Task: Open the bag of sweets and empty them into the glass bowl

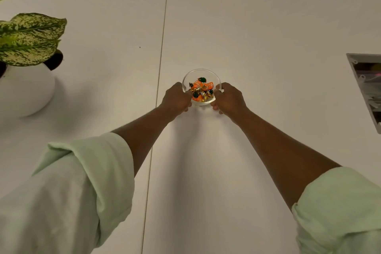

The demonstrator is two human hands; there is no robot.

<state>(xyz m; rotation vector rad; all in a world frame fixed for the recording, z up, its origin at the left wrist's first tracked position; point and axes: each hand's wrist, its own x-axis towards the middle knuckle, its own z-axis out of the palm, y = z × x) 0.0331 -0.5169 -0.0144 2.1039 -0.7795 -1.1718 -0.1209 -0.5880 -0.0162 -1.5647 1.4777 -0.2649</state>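
Note:
A small clear glass bowl (201,73) stands on the white table, far out at arm's length. Inside it lie several wrapped sweets (201,89) in orange, dark green and gold foil. My left hand (176,98) grips the bowl's left side, with the fingers curled against the glass. On the opposite side my right hand (228,98) holds the bowl the same way. Both arms are stretched forward, with pale green sleeves rolled up. No sweet bag is in view.
A leafy plant (28,37) in a round white pot (26,93) stands at the left. A seam (158,68) runs down the white table. At the right edge is a recessed grey cable box (369,86).

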